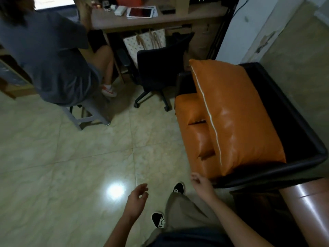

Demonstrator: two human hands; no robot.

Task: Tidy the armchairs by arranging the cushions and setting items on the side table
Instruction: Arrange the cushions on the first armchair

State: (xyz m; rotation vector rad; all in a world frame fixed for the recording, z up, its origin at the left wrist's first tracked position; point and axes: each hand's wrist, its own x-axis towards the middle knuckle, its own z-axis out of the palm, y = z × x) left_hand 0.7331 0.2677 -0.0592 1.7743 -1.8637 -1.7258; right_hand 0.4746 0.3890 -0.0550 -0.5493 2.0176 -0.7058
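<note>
An orange leather cushion (236, 114) with a white piped edge lies tilted on the orange seat (192, 125) of an armchair with a black frame (292, 111) at the right. My right hand (201, 184) hovers just in front of the chair's near corner, fingers loosely curled, holding nothing. Over the tiled floor my left hand (138, 198) hangs relaxed and empty, to the left of my legs. Part of a second brown armchair arm (309, 196) shows at the lower right.
A person in a grey shirt (49, 56) sits on a stool (89, 113) at the upper left by a wooden desk (160, 20). A black wheeled office chair (158, 72) and a patterned bag (144, 43) stand under the desk. Glossy tiled floor (71, 157) spreads left.
</note>
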